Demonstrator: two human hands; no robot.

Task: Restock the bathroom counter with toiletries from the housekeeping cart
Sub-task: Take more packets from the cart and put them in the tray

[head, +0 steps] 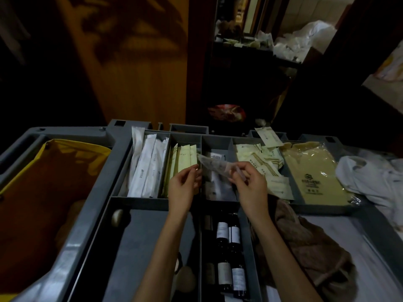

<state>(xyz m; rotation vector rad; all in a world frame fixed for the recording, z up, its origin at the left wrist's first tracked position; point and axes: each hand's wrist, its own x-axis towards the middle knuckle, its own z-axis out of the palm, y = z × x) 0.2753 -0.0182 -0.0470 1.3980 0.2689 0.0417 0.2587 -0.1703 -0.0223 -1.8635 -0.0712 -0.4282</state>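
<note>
At frame centre, the right hand (248, 182) pinched a clear packet (209, 165) over the cart tray (139, 200). The left hand (184, 184) curled its fingers at the packet's end; grip unclear.

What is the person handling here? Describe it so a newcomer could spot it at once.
On the grey housekeeping cart, find the middle compartment of the back row. Just above it, the left hand and right hand pinch a clear plastic packet by its ends. Unlike the white sachets and pale-yellow sachets to its left, it is see-through.
</note>
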